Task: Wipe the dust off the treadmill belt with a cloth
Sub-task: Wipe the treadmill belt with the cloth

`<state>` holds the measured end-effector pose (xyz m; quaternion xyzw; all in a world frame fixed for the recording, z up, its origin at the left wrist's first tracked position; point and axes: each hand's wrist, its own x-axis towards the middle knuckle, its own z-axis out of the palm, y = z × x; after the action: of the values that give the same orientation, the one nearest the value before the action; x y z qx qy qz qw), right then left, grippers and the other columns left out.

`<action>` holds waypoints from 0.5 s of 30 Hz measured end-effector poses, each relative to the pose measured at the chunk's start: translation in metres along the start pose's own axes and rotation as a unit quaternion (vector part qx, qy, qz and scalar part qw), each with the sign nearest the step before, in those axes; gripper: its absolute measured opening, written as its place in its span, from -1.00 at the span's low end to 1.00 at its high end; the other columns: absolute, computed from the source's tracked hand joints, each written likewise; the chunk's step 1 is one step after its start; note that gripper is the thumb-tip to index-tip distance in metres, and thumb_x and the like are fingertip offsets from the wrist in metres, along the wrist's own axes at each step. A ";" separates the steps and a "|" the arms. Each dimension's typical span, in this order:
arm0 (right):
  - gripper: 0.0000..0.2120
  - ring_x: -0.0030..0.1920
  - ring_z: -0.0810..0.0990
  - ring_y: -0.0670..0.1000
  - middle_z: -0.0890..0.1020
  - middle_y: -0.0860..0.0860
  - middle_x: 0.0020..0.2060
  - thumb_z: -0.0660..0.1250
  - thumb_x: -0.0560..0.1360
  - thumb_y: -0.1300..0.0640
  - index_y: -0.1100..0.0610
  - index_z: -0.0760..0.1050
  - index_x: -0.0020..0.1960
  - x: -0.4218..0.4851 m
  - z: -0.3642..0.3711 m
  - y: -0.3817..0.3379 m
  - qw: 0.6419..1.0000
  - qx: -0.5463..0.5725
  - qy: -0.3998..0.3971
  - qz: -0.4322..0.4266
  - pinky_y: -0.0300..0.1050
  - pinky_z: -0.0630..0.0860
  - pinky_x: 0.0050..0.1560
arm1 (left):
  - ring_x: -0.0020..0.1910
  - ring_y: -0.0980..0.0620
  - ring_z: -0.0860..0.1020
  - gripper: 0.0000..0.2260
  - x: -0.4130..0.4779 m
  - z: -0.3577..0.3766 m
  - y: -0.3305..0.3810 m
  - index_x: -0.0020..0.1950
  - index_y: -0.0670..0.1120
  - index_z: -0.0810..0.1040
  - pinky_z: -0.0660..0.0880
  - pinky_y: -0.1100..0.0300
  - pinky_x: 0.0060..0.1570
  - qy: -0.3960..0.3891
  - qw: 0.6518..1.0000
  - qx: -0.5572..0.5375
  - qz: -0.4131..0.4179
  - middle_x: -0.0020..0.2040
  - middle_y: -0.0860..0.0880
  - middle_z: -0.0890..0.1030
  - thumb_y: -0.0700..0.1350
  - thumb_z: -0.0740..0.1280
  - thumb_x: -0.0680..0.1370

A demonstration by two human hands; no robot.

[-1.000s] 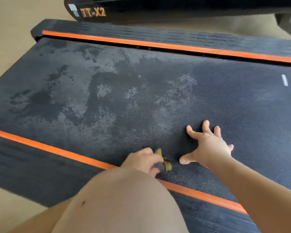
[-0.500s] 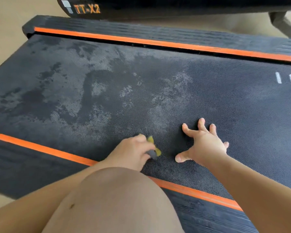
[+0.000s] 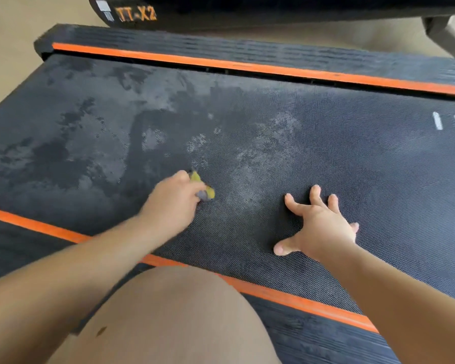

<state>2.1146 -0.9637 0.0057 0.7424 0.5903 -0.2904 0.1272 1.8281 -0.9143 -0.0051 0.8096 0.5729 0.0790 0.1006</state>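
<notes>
The dark textured treadmill belt fills most of the view, with pale dust patches and darker wiped streaks across its left and middle. My left hand is closed around a small bunched yellow and grey cloth, which is pressed on the belt near its middle. Only the cloth's tip shows past my fingers. My right hand lies flat on the belt to the right of the cloth, fingers spread, holding nothing.
Orange-striped black side rails run along the far edge and the near edge of the belt. My bare knee sits low in the view over the near rail. A black frame bar marked TT-X2 lies beyond, on a beige floor.
My left hand has slid the cloth away from the near rail, farther up and across the belt. My right hand has stayed planted in the same spot.
</notes>
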 end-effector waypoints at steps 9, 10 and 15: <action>0.24 0.64 -0.30 0.16 -0.28 -0.12 0.64 0.63 0.11 -0.36 -0.46 -0.07 0.57 0.002 0.001 0.001 1.000 0.005 0.001 -0.005 0.64 0.09 0.42 | -0.04 -0.03 0.37 -0.93 0.007 0.015 0.059 0.10 0.12 0.42 0.44 0.02 -0.26 -0.089 0.972 0.011 0.217 -0.05 0.03 0.28 0.02 0.20 0.63; 0.24 0.64 -0.31 0.16 -0.28 -0.12 0.64 0.63 0.11 -0.36 -0.46 -0.07 0.57 0.003 0.001 0.001 1.000 0.007 -0.001 -0.004 0.63 0.08 0.42 | -0.04 -0.03 0.37 -0.92 0.024 0.012 0.042 0.08 0.13 0.46 0.41 0.05 -0.25 -0.078 0.978 0.034 0.192 -0.07 0.04 0.26 0.02 0.22 0.61; 0.23 0.64 -0.31 0.16 -0.29 -0.12 0.64 0.63 0.12 -0.34 -0.46 -0.07 0.57 0.002 0.001 0.001 1.000 0.006 -0.001 -0.001 0.62 0.06 0.43 | -0.07 -0.22 0.55 -0.88 0.073 0.014 0.025 -0.01 -0.03 0.65 0.52 -0.02 -0.08 0.013 1.000 0.001 -0.024 -0.06 -0.12 0.48 -0.14 0.31 0.57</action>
<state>2.1155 -0.9631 0.0037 0.7421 0.5891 -0.2952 0.1230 1.8785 -0.8550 -0.0118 0.7948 0.5933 0.0863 0.0939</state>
